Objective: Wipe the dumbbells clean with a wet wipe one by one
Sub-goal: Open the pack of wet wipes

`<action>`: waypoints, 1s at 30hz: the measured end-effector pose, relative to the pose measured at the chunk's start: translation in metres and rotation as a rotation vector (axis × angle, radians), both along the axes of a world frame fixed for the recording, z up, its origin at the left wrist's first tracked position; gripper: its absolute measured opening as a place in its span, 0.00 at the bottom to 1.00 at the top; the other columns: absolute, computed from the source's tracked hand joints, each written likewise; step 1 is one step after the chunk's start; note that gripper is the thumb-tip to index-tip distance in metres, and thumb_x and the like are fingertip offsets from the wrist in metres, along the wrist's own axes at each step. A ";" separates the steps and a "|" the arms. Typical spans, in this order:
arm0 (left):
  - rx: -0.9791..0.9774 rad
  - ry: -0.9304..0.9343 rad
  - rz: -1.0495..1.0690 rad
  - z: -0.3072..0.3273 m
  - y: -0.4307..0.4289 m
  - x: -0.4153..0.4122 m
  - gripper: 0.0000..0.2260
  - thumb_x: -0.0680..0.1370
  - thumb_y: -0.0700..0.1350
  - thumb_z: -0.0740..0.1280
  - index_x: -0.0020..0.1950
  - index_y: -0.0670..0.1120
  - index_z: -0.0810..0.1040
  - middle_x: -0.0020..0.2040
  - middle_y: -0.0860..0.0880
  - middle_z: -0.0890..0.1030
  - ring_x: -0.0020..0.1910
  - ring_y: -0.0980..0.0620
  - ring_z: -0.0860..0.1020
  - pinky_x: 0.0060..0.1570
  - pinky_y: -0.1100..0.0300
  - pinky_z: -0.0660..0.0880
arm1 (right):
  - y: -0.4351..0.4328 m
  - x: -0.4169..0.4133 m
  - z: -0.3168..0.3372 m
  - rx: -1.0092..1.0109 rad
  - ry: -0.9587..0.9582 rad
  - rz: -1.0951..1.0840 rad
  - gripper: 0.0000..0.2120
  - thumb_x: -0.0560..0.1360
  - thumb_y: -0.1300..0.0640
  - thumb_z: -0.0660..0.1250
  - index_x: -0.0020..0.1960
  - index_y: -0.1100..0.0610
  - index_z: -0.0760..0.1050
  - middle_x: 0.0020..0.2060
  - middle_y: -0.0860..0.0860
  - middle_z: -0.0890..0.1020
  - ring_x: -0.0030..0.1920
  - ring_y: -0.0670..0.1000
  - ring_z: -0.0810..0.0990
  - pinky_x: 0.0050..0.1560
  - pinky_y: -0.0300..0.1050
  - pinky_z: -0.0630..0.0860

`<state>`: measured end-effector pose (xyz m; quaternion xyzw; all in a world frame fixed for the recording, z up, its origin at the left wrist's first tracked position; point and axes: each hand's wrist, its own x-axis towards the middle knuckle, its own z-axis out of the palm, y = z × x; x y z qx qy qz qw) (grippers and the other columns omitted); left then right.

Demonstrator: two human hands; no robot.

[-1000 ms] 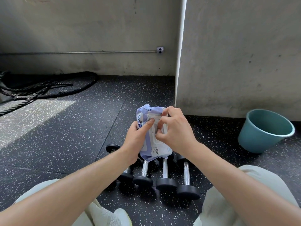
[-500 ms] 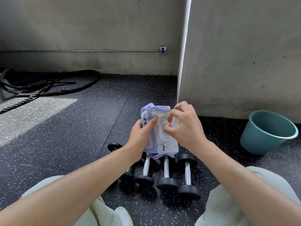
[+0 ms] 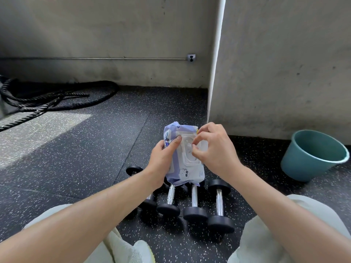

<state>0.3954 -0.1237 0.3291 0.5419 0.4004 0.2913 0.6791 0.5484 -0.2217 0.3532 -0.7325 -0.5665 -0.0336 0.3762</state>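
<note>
Dumbbells point(image 3: 194, 198), four of them, lie side by side on the speckled floor point(image 3: 95, 149) at the lower centre of the frame. None is being touched, and their far ends are hidden behind the wet wipe pack point(image 3: 187, 173) held up at the centre. The left hand point(image 3: 161, 160) grips the pack by its left edge, fingers wrapped behind and thumb laid across the front. The right hand point(image 3: 218, 152) has thumb and forefinger curled into a pinch at the white flap point(image 3: 190, 161) on the pack's face, the other fingers bent above. Whether a wipe is already between the fingertips cannot be told. The step in hand appears to be drawing out one wipe, so the task is barely begun. To do it well, the left hand should brace the soft pack close to the opening so it does not buckle. The right hand should peel the flap fully back, take a single sheet by its corner and draw it slowly so that no second sheet trails out. Pressing the flap shut afterwards would keep the rest moist. The teal bucket point(image 3: 296, 168) at the right edge probably serves for used wipes.
</note>
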 end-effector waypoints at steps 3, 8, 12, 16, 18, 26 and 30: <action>0.017 0.012 -0.006 0.001 0.000 0.001 0.29 0.69 0.68 0.77 0.60 0.48 0.81 0.56 0.42 0.86 0.56 0.38 0.85 0.62 0.34 0.78 | 0.001 -0.001 -0.001 0.002 0.010 -0.013 0.05 0.71 0.51 0.75 0.41 0.51 0.82 0.50 0.44 0.77 0.56 0.45 0.72 0.54 0.38 0.70; 0.020 0.008 -0.006 0.000 0.001 0.002 0.29 0.70 0.67 0.77 0.60 0.47 0.81 0.56 0.42 0.86 0.56 0.38 0.85 0.62 0.34 0.78 | 0.000 0.001 -0.001 0.008 0.001 0.002 0.06 0.72 0.50 0.75 0.39 0.51 0.83 0.49 0.44 0.77 0.56 0.46 0.72 0.53 0.37 0.68; 0.023 0.031 0.001 0.000 -0.002 0.005 0.32 0.68 0.70 0.76 0.60 0.47 0.81 0.57 0.42 0.86 0.58 0.38 0.84 0.63 0.34 0.77 | -0.001 0.000 0.002 0.059 -0.068 0.000 0.04 0.70 0.53 0.74 0.38 0.53 0.81 0.47 0.45 0.76 0.53 0.49 0.72 0.52 0.44 0.73; -0.034 0.028 0.002 -0.001 0.001 0.006 0.28 0.72 0.68 0.75 0.62 0.49 0.82 0.54 0.44 0.87 0.55 0.40 0.86 0.60 0.38 0.81 | -0.001 -0.006 0.005 0.117 -0.199 0.049 0.04 0.69 0.55 0.72 0.38 0.54 0.80 0.46 0.48 0.76 0.52 0.53 0.72 0.50 0.49 0.74; -0.051 0.034 -0.002 -0.002 0.002 0.006 0.23 0.75 0.65 0.74 0.61 0.49 0.82 0.54 0.45 0.88 0.54 0.41 0.86 0.58 0.39 0.82 | -0.001 -0.004 0.009 0.145 -0.209 0.043 0.04 0.69 0.56 0.73 0.39 0.55 0.79 0.46 0.48 0.76 0.51 0.53 0.72 0.50 0.49 0.74; -0.118 0.032 -0.021 0.000 0.002 0.008 0.27 0.74 0.67 0.73 0.62 0.49 0.82 0.53 0.45 0.88 0.51 0.43 0.87 0.53 0.46 0.83 | -0.005 -0.005 0.022 0.315 -0.002 -0.001 0.03 0.70 0.59 0.76 0.41 0.55 0.82 0.44 0.46 0.74 0.50 0.51 0.71 0.50 0.41 0.71; -0.122 0.032 -0.041 0.003 0.003 0.009 0.29 0.74 0.69 0.72 0.63 0.47 0.81 0.53 0.43 0.88 0.51 0.41 0.87 0.51 0.45 0.84 | -0.009 -0.008 0.029 0.423 0.079 -0.012 0.05 0.69 0.61 0.77 0.41 0.54 0.83 0.45 0.48 0.75 0.50 0.53 0.73 0.52 0.47 0.73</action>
